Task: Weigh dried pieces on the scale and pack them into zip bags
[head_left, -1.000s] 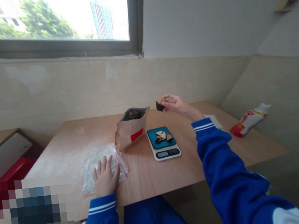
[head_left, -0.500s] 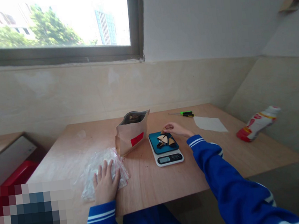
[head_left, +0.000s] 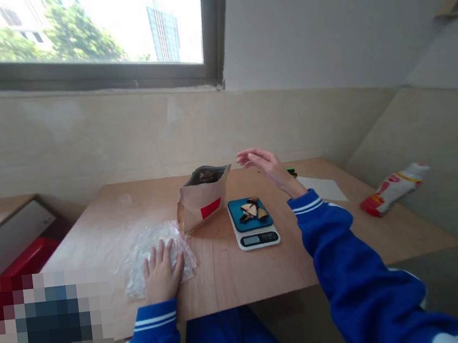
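My left hand (head_left: 162, 271) lies flat, fingers spread, on a pile of clear plastic zip bags (head_left: 138, 263) with red edges. My right hand (head_left: 263, 163) is raised above the table to the right of a brown paper pouch (head_left: 199, 199), with its fingers stretched out and nothing seen in them. The pouch stands upright with its mouth open, and brown dried pieces show inside. A kitchen scale (head_left: 256, 240) with a blue-green top and a lit display stands beside it. Several dried pieces (head_left: 249, 209), dark on one side and pale on the other, rest on the scale.
Behind my right hand lies a screwdriver (head_left: 291, 172), partly hidden. A white sheet of paper (head_left: 323, 188) is at the back right, and a red-and-white bottle (head_left: 392, 190) stands tilted in view near the right edge. The wall borders the wooden table's (head_left: 208, 283) far side.
My right hand has let go of a piece on the scale and risen up and back toward the pouch, its fingers opening. My left hand stays on the bags.
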`<move>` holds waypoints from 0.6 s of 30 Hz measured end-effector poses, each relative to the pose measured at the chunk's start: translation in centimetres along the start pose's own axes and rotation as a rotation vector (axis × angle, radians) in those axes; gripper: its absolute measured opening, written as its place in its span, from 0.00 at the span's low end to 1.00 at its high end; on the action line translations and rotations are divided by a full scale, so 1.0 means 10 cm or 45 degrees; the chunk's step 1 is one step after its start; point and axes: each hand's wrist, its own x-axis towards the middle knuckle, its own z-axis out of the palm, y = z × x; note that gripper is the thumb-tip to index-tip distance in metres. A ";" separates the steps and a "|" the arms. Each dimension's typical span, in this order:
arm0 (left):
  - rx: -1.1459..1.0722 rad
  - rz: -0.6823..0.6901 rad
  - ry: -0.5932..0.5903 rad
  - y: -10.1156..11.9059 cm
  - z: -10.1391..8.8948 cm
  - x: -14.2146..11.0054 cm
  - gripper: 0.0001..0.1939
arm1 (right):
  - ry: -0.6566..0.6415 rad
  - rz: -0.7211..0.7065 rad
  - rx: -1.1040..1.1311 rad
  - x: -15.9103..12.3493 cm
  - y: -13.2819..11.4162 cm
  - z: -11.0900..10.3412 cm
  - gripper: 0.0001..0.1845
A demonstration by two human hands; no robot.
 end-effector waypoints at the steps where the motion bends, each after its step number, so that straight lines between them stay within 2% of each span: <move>1: -0.001 -0.003 0.004 0.00 -0.01 0.00 0.26 | -0.140 -0.057 -0.008 0.09 -0.17 0.08 0.17; 4: -0.001 -0.004 0.010 0.01 -0.02 -0.01 0.26 | -0.572 -0.142 -0.218 0.31 -0.51 0.35 0.15; 8: 0.000 0.009 0.021 0.01 -0.01 -0.01 0.26 | -0.876 -0.070 -0.757 0.47 -0.66 0.62 0.16; 11: -0.009 0.007 0.029 -0.01 0.02 0.00 0.26 | -0.951 0.129 -1.158 0.55 -0.70 0.73 0.19; 13: -0.020 0.017 0.025 -0.03 0.04 0.00 0.26 | -0.944 0.249 -1.302 0.63 -0.71 0.79 0.19; 15: -0.029 0.032 0.017 -0.05 0.06 0.01 0.27 | -0.966 0.320 -1.350 0.72 -0.68 0.84 0.18; 18: -0.032 0.033 0.005 -0.07 0.08 0.02 0.27 | -0.992 0.319 -1.326 0.83 -0.54 0.92 0.15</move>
